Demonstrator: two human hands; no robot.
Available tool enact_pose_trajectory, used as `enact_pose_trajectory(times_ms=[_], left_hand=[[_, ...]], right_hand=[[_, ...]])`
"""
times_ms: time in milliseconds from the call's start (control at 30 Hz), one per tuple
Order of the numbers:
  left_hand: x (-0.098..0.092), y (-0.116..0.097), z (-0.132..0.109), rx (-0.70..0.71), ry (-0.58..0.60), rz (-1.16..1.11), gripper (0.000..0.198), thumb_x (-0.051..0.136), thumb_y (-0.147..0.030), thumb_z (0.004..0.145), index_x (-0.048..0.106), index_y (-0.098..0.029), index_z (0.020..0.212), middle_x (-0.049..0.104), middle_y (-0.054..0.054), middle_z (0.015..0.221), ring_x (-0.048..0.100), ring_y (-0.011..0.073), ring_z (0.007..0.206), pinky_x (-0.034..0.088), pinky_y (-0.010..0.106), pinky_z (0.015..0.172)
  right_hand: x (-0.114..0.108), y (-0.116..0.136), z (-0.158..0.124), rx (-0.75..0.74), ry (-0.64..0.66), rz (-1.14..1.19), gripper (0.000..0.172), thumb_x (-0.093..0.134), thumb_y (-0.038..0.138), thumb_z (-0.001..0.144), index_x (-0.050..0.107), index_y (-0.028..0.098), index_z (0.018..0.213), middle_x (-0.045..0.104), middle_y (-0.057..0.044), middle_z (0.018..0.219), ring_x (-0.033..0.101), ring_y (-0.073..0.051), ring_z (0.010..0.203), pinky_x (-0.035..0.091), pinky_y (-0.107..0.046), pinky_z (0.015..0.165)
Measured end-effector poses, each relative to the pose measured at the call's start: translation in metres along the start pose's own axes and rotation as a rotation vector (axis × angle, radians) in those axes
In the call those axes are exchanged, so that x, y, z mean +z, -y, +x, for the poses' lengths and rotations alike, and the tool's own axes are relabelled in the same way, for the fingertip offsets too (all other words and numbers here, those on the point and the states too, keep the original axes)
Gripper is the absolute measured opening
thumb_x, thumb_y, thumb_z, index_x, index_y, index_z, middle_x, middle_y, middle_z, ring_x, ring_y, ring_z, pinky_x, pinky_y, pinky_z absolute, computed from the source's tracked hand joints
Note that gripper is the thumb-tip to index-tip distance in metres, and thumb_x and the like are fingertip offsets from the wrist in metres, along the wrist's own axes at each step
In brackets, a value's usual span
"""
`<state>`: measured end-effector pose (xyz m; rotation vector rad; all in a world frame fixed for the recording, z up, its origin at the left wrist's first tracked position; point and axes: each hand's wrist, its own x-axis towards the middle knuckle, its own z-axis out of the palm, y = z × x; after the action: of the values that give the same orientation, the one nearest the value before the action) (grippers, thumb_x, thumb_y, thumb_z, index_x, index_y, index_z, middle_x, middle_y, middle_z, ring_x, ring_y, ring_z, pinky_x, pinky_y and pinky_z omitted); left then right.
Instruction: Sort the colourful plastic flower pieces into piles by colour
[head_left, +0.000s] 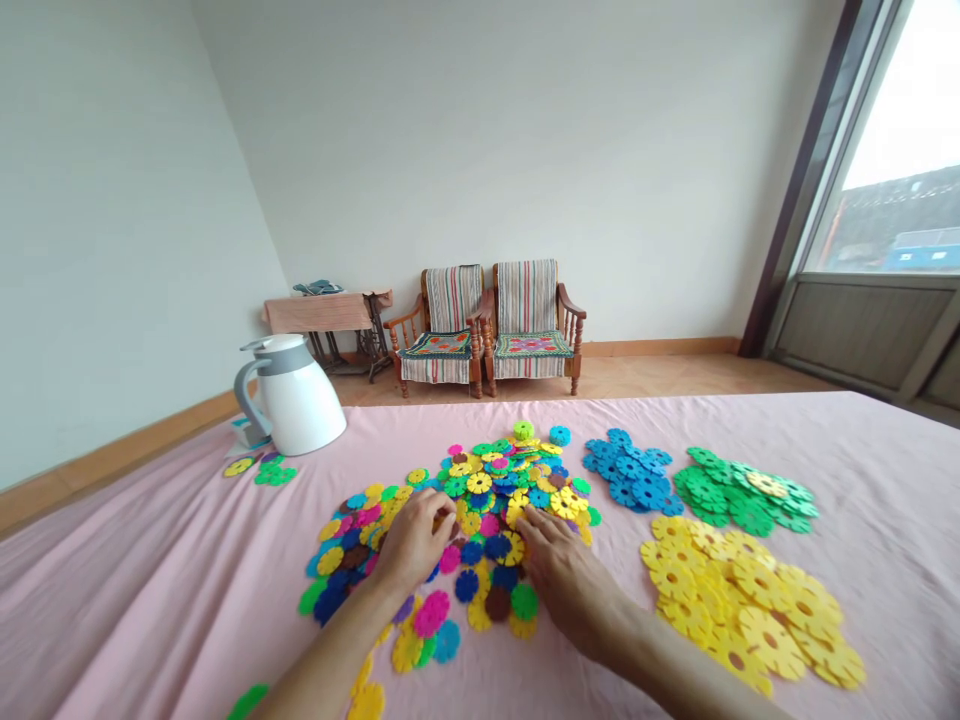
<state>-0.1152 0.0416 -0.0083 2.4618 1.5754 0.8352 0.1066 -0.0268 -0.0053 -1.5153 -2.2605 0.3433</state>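
Observation:
A mixed pile of plastic snowflake discs (471, 551) in yellow, blue, green, pink and brown spreads over the middle of the table. Over the left part of it is my left hand (417, 537), its fingers curled in and pressed together; whatever they hold is hidden. My right hand (561, 560) lies on the pile's right side with the fingers stretched out, the tips touching a yellow disc (517, 509). To the right are sorted heaps: blue discs (631, 470), green discs (720, 490) and larger yellow discs (739, 595).
A white and grey thermos jug (300, 400) stands at the back left of the pink tablecloth (150, 600). A few loose discs (276, 474) lie in front of it. Beyond the table are two wooden armchairs (529, 310) and a cloth-covered stand (322, 312).

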Motion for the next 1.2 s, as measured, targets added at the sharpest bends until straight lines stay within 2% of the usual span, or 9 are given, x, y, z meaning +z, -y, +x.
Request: enact_pose_trajectory(times_ms=[67, 133, 233, 300, 533, 733, 1000, 1100, 1200], left_hand=[[0.001, 0.001, 0.001, 0.003, -0.001, 0.005, 0.015, 0.047, -0.014, 0.08, 0.057, -0.019, 0.071, 0.059, 0.003, 0.076, 0.056, 0.0173, 0.075, 0.042, 0.028, 0.07], [0.001, 0.002, 0.001, 0.007, -0.001, 0.005, 0.016, 0.046, -0.015, 0.082, 0.058, -0.019, 0.072, 0.059, 0.003, 0.076, 0.056, 0.0171, 0.075, 0.042, 0.028, 0.07], [0.002, 0.002, 0.001, 0.004, 0.002, 0.007, 0.016, 0.046, -0.017, 0.082, 0.059, -0.019, 0.073, 0.059, 0.003, 0.077, 0.057, 0.0173, 0.074, 0.042, 0.028, 0.07], [0.002, 0.003, 0.001, -0.001, 0.002, 0.009, 0.015, 0.047, -0.016, 0.082, 0.059, -0.019, 0.072, 0.059, 0.003, 0.077, 0.057, 0.0174, 0.074, 0.042, 0.028, 0.07], [0.003, 0.004, 0.002, 0.004, 0.0, -0.002, 0.013, 0.049, -0.015, 0.08, 0.059, -0.019, 0.073, 0.059, 0.003, 0.078, 0.057, 0.0179, 0.077, 0.042, 0.029, 0.071], [0.002, 0.004, 0.0, -0.003, 0.005, -0.018, 0.014, 0.048, -0.014, 0.08, 0.059, -0.02, 0.073, 0.06, 0.003, 0.077, 0.058, 0.0172, 0.074, 0.042, 0.028, 0.069], [0.002, 0.004, 0.002, -0.005, 0.005, -0.017, 0.013, 0.049, -0.016, 0.08, 0.06, -0.02, 0.074, 0.06, 0.003, 0.078, 0.058, 0.0175, 0.075, 0.042, 0.029, 0.07], [0.001, 0.004, 0.002, 0.0, 0.01, -0.007, 0.013, 0.049, -0.016, 0.08, 0.059, -0.019, 0.074, 0.06, 0.003, 0.078, 0.058, 0.0179, 0.076, 0.042, 0.029, 0.07], [0.001, 0.004, 0.002, -0.002, 0.018, -0.004, 0.012, 0.049, -0.016, 0.08, 0.059, -0.019, 0.074, 0.06, 0.003, 0.078, 0.058, 0.018, 0.075, 0.042, 0.029, 0.07]], right_hand=[[0.003, 0.005, -0.003, -0.03, 0.049, 0.021, 0.054, 0.04, 0.008, 0.083, 0.044, 0.012, 0.137, 0.039, -0.015, 0.144, 0.033, -0.027, 0.133, 0.029, -0.043, 0.108], [-0.001, 0.016, -0.009, -0.119, 0.078, 0.096, 0.048, 0.039, 0.007, 0.084, 0.052, 0.014, 0.13, 0.046, -0.013, 0.139, 0.039, -0.024, 0.129, 0.031, -0.038, 0.107], [-0.012, 0.031, -0.014, -0.278, 0.094, 0.267, 0.035, 0.036, 0.009, 0.089, 0.069, 0.018, 0.097, 0.064, -0.008, 0.114, 0.057, -0.018, 0.107, 0.04, -0.028, 0.095], [-0.015, 0.033, -0.013, -0.315, 0.07, 0.353, 0.038, 0.033, 0.012, 0.092, 0.069, 0.02, 0.082, 0.067, -0.005, 0.099, 0.061, -0.014, 0.093, 0.044, -0.024, 0.086], [-0.002, -0.002, 0.016, -0.005, -0.14, 0.15, 0.03, 0.042, 0.009, 0.085, 0.069, 0.019, 0.093, 0.066, -0.006, 0.089, 0.057, -0.017, 0.086, 0.042, -0.026, 0.074], [0.001, -0.007, 0.031, -0.235, -0.068, -0.019, 0.039, 0.047, 0.011, 0.084, 0.059, 0.025, 0.118, 0.059, -0.003, 0.123, 0.047, -0.021, 0.11, 0.033, -0.034, 0.092], [0.004, 0.003, 0.031, -0.332, -0.123, -0.261, 0.017, 0.05, 0.008, 0.081, 0.06, 0.017, 0.092, 0.062, -0.008, 0.094, 0.05, -0.021, 0.089, 0.035, -0.033, 0.08], [0.003, 0.002, 0.03, -0.218, -0.215, -0.165, 0.015, 0.047, 0.008, 0.083, 0.058, 0.018, 0.078, 0.061, -0.004, 0.083, 0.05, -0.018, 0.079, 0.035, -0.029, 0.072], [-0.008, -0.009, 0.025, -0.057, -0.306, -0.079, 0.026, 0.038, 0.012, 0.089, 0.055, 0.019, 0.072, 0.059, -0.003, 0.073, 0.05, -0.016, 0.07, 0.035, -0.027, 0.065]])
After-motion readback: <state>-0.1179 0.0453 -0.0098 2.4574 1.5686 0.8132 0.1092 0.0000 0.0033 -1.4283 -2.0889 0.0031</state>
